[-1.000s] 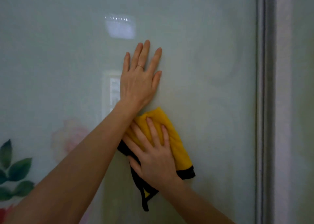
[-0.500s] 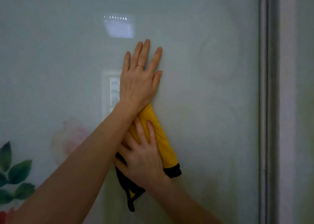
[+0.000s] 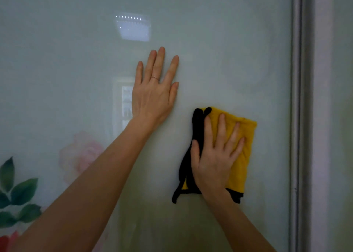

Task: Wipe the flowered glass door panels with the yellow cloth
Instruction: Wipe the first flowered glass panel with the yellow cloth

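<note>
Yellow cloth point(image 3: 246, 137) (half under right hand point(image 3: 215, 161))

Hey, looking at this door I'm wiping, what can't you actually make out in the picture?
All from the head view, the only one:
The glass panel under the yellow cloth and right hand is covered, so I cannot tell whether it is clean.
The red flower is cut off by the bottom-left edge.
The pink flower is faint and partly behind the left arm.
The pale rectangle beside the left hand is a blurred, unreadable reflection.
</note>
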The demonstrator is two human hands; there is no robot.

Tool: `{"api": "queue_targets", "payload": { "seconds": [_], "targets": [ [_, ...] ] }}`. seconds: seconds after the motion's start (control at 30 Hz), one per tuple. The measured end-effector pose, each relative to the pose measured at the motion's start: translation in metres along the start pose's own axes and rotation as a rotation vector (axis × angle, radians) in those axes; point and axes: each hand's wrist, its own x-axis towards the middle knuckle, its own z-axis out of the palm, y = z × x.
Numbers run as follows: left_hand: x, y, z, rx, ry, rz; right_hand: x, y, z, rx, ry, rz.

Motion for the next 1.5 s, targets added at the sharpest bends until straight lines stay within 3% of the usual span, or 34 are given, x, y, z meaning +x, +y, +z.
{"api": "queue_targets", "payload": {
  "seconds": [0.2,0.27,0.37,0.53,0.63,0.7,0.77,0.9,1.0,1.07,1.27,1.43,1.5],
  "targets": [
    [-0.001,-0.002,0.001,-0.009,0.021,0.003,0.003,0.046,-0.008,0.082,-0.09,-0.431],
    [-0.001,-0.001,0.001,-0.015,0.023,-0.001,0.013,0.077,-0.01,0.064,-0.088,-0.38],
    [-0.001,0.001,0.0,-0.025,0.021,-0.007,0.027,0.112,-0.009,0.007,0.012,-0.074],
    [-0.001,0.002,0.0,-0.007,0.016,-0.016,0.02,0.084,-0.003,-0.005,0.071,0.155],
    [-0.001,0.002,0.001,-0.017,0.019,-0.012,-0.012,0.06,-0.004,-0.004,-0.012,-0.032],
    [-0.001,0.001,0.002,-0.017,0.016,-0.01,-0.025,0.072,-0.01,0.008,-0.075,-0.244],
    [-0.001,0.0,0.002,-0.022,0.022,-0.003,-0.02,0.099,-0.015,0.005,-0.09,-0.338],
    [-0.001,0.0,0.003,-0.028,0.028,-0.008,0.003,0.141,-0.016,0.01,-0.018,-0.059],
    [-0.001,0.002,0.003,-0.024,0.026,-0.015,0.004,0.125,-0.014,0.044,0.008,0.063],
    [-0.001,0.003,0.002,-0.029,0.028,-0.02,0.0,0.106,-0.012,0.06,0.004,0.067],
    [-0.001,0.003,0.004,-0.022,0.037,-0.019,0.014,0.105,-0.013,0.056,-0.057,-0.252],
    [-0.001,0.003,0.003,-0.021,0.04,-0.014,0.109,0.113,0.001,0.0,0.058,0.054],
    [-0.001,0.003,0.003,-0.014,0.044,-0.013,0.115,0.098,0.005,0.002,0.072,0.092]
  ]
}}
